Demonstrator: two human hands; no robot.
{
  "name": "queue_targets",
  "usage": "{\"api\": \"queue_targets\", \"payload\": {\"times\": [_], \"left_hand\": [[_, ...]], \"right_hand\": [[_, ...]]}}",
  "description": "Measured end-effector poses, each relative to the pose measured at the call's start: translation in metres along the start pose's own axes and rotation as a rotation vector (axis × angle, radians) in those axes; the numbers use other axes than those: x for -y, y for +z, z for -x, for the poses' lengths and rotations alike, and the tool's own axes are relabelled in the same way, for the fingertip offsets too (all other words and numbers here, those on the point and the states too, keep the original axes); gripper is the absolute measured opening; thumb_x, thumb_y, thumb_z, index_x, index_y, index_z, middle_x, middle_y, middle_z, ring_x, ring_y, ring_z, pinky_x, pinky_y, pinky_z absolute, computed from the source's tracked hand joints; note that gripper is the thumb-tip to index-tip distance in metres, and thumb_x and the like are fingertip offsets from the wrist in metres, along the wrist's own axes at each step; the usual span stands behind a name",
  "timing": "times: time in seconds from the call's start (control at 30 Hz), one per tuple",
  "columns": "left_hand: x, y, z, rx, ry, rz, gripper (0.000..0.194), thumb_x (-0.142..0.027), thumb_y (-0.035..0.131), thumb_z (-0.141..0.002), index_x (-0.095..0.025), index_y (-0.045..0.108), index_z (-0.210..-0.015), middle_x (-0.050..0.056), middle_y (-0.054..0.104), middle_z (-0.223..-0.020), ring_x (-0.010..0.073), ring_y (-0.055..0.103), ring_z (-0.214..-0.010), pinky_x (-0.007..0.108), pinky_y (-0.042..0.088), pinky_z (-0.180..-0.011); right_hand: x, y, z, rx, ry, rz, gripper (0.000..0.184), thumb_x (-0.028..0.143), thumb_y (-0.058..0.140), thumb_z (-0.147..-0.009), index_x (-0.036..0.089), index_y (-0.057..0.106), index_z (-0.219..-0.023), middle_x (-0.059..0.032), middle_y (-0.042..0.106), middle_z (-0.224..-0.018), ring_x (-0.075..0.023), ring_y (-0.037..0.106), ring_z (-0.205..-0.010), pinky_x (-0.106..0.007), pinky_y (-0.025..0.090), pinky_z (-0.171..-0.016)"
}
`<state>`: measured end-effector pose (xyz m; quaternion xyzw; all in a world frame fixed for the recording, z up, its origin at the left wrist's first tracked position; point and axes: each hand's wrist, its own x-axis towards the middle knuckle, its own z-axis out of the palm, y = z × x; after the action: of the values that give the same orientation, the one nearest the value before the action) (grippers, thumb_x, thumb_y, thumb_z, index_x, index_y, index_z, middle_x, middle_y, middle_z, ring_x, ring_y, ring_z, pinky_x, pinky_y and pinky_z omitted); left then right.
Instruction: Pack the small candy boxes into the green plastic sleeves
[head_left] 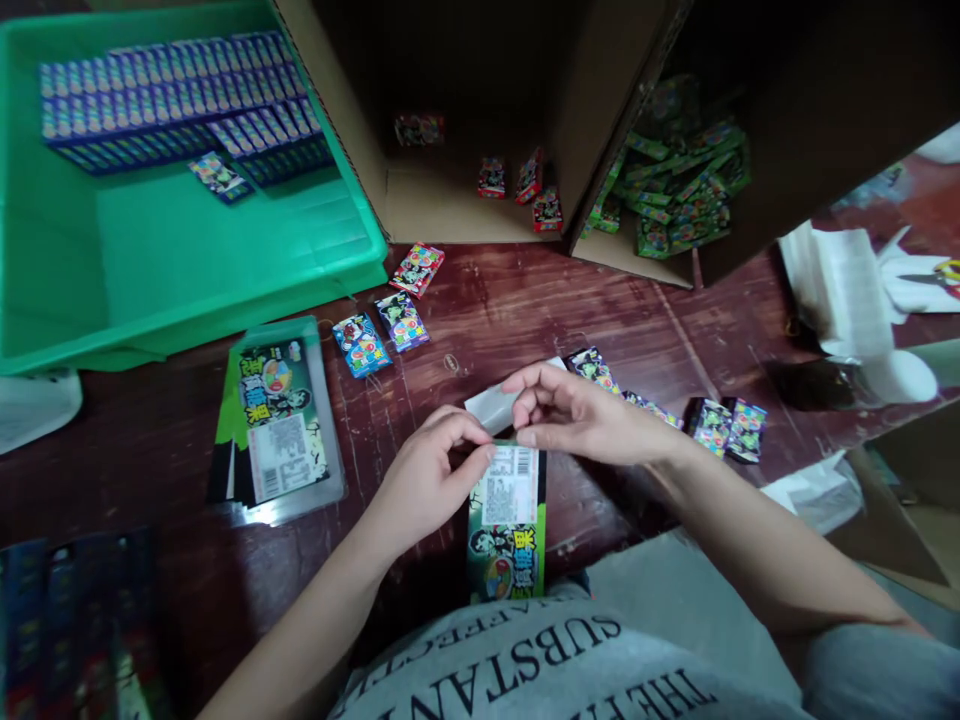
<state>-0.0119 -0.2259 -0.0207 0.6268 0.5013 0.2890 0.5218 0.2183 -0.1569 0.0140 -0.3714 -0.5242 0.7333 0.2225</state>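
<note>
My left hand (431, 475) pinches the top left edge of a printed packaging card (506, 520), green and black with a white label panel. The card hangs towards my body, its lettering upside down to me. Over its top right edge is my right hand (570, 410), with curled fingers and the thumb close to the edge; whatever lies between those fingertips is hidden or too small to name. A white strip (491, 405) lies just behind both hands. Small purple candy boxes (592, 368) sit beyond my right wrist, partly covered by it.
A green crate (225, 270) holds rows of purple boxes. Two cardboard boxes (465, 222) stand behind, with red and green packs inside. On the left lies a stack of printed cards (281, 440). Loose boxes (362, 345) lie mid-table; scissors (930, 279) at far right.
</note>
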Motion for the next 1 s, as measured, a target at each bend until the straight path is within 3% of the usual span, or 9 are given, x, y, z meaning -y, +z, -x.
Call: {"api": "queue_targets", "payload": {"times": [0.07, 0.2, 0.33, 0.47, 0.67, 0.73, 0.8, 0.9, 1.0], "left_hand": [[-0.009, 0.000, 0.004, 0.015, 0.002, 0.002, 0.005, -0.023, 0.062, -0.093, -0.022, 0.066, -0.092, 0.003, 0.062, -0.095, 0.0176, 0.064, -0.089, 0.035, 0.050, -0.083], [-0.027, 0.001, 0.008, 0.040, -0.015, -0.020, 0.006, -0.020, 0.061, -0.089, -0.020, 0.066, -0.093, 0.002, 0.058, -0.092, 0.0151, 0.061, -0.081, 0.030, 0.048, -0.071], [-0.038, 0.000, 0.014, 0.051, -0.019, -0.023, 0.005, -0.021, 0.061, -0.088, -0.020, 0.065, -0.090, 0.002, 0.058, -0.091, 0.0146, 0.061, -0.078, 0.029, 0.047, -0.068], [-0.043, -0.001, 0.020, 0.070, 0.008, -0.055, 0.005, -0.022, 0.061, -0.089, -0.020, 0.066, -0.087, 0.002, 0.059, -0.091, 0.0145, 0.061, -0.079, 0.028, 0.047, -0.069], [-0.052, -0.006, 0.012, 0.216, -0.048, -0.108, 0.027, -0.041, 0.081, -0.078, -0.020, 0.065, -0.084, 0.001, 0.064, -0.085, 0.0132, 0.057, -0.068, 0.025, 0.044, -0.061], [-0.054, -0.020, 0.009, 0.326, -0.086, -0.080, 0.030, -0.039, 0.083, -0.076, -0.022, 0.069, -0.096, 0.002, 0.070, -0.088, 0.0147, 0.060, -0.069, 0.024, 0.047, -0.062], [-0.053, -0.043, 0.012, 0.399, -0.140, -0.026, 0.046, -0.035, 0.081, -0.079, -0.025, 0.069, -0.122, 0.005, 0.074, -0.100, 0.0168, 0.065, -0.074, 0.025, 0.051, -0.064], [-0.047, -0.077, 0.033, 0.206, -0.188, 0.069, 0.070, -0.035, 0.081, -0.079, -0.026, 0.057, -0.145, 0.008, 0.073, -0.109, 0.0187, 0.069, -0.081, 0.024, 0.055, -0.065], [-0.040, -0.088, 0.070, -0.108, -0.207, 0.150, 0.068, -0.036, 0.081, -0.081, -0.027, 0.058, -0.144, 0.006, 0.071, -0.118, 0.0164, 0.067, -0.088, 0.021, 0.057, -0.073]], "right_hand": [[-0.006, 0.012, 0.018, 0.047, 0.033, 0.007, 0.044, 0.022, 0.075, -0.087, 0.023, 0.052, -0.125, 0.0009, 0.062, -0.095, -0.0123, 0.060, -0.085, -0.027, 0.052, -0.077], [-0.014, 0.027, 0.035, -0.026, 0.026, 0.153, 0.046, 0.019, 0.069, -0.089, 0.022, 0.047, -0.129, -0.0001, 0.061, -0.095, -0.0139, 0.059, -0.083, -0.030, 0.052, -0.076], [-0.007, 0.037, 0.048, -0.157, -0.149, 0.587, 0.057, 0.018, 0.067, -0.092, 0.026, 0.041, -0.141, -0.0046, 0.063, -0.109, -0.0201, 0.060, -0.098, -0.040, 0.047, -0.092], [-0.005, 0.048, 0.064, -0.206, -0.281, 0.898, 0.057, 0.018, 0.059, -0.100, 0.032, 0.036, -0.150, -0.0013, 0.071, -0.105, -0.0235, 0.058, -0.102, -0.046, 0.037, -0.099], [-0.013, 0.053, 0.077, -0.173, -0.244, 0.865, 0.077, 0.025, 0.059, -0.102, 0.031, 0.013, -0.163, -0.0015, 0.074, -0.118, -0.0250, 0.057, -0.107, -0.047, 0.034, -0.101], [-0.011, 0.050, 0.088, -0.247, -0.287, 0.774, 0.073, 0.028, 0.061, -0.101, 0.032, 0.021, -0.162, -0.0036, 0.070, -0.126, -0.0252, 0.058, -0.114, -0.047, 0.036, -0.105], [-0.008, 0.046, 0.104, -0.453, -0.332, 0.614, 0.061, 0.029, 0.063, -0.100, 0.033, 0.038, -0.155, -0.0052, 0.066, -0.131, -0.0242, 0.059, -0.118, -0.045, 0.039, -0.107], [-0.009, 0.046, 0.130, -0.763, -0.316, 0.328, 0.031, 0.030, 0.070, -0.095, 0.031, 0.065, -0.126, -0.0046, 0.066, -0.122, -0.0226, 0.061, -0.115, -0.041, 0.043, -0.105], [-0.019, 0.058, 0.141, -0.794, -0.221, 0.066, 0.009, 0.034, 0.077, -0.090, 0.027, 0.073, -0.094, -0.0032, 0.068, -0.117, -0.0219, 0.060, -0.116, -0.038, 0.042, -0.105]]}}
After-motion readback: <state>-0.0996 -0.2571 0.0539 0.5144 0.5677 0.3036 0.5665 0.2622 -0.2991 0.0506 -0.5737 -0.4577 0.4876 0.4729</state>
